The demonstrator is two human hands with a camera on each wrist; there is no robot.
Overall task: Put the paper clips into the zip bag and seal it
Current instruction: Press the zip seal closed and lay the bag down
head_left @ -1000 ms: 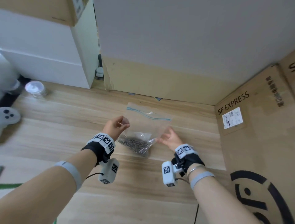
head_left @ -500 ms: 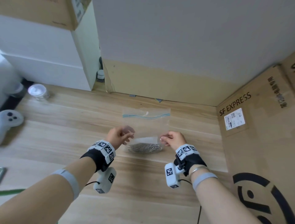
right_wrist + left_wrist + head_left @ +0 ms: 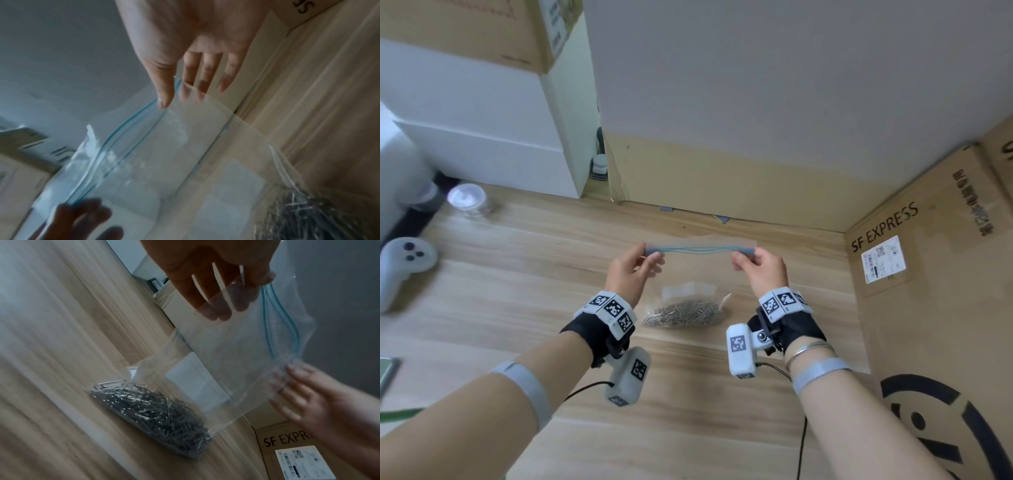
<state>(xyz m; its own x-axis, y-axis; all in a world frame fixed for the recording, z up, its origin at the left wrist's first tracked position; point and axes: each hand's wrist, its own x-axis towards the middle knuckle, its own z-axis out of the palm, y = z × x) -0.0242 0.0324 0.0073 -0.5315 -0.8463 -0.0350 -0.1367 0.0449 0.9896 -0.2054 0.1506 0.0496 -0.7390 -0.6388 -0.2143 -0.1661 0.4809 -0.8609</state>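
Observation:
A clear zip bag [image 3: 697,270] with a blue zip strip [image 3: 698,249] hangs upright between my hands over the wooden floor. A heap of silver paper clips [image 3: 681,313] lies inside at its bottom, resting on the floor. My left hand [image 3: 631,269] pinches the bag's top left corner and my right hand [image 3: 758,265] pinches the top right corner. In the left wrist view the paper clips [image 3: 156,418] fill the bag's base and the blue strip [image 3: 281,318] shows two lines apart in the middle. The right wrist view shows the bag [image 3: 164,154] held by thumb and fingers.
An SF Express cardboard box [image 3: 928,274] stands close on the right. A white game controller [image 3: 400,263] and a small clear jar [image 3: 467,200] lie at the left. A wall [image 3: 756,102] with a tan baseboard runs behind the bag, white cabinets at back left.
Both hands have moved up from the bag's lower sides to its top corners and pulled the zip strip taut. The bag now stands upright with the clips settled at the bottom.

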